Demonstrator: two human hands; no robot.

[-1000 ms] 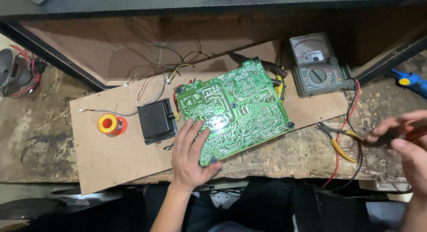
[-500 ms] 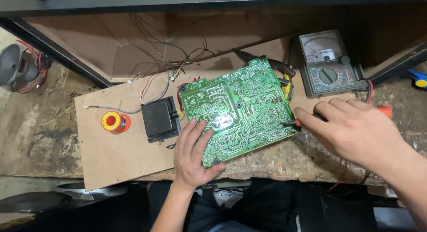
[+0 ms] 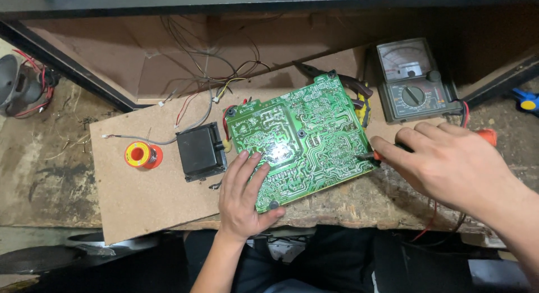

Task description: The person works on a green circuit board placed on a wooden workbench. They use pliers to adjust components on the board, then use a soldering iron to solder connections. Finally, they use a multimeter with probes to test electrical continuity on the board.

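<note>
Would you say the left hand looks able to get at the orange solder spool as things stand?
Probably yes. The left hand rests flat on the green circuit board, and the solder spool lies to its left on the bare fibreboard sheet. Only the black box stands nearby, off the direct path.

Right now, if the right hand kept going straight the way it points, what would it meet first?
The right hand points left, its probe tip at the right edge of the green circuit board. Going on, it would likely meet the board's solder side first, though the tip's height above it is unclear.
</note>
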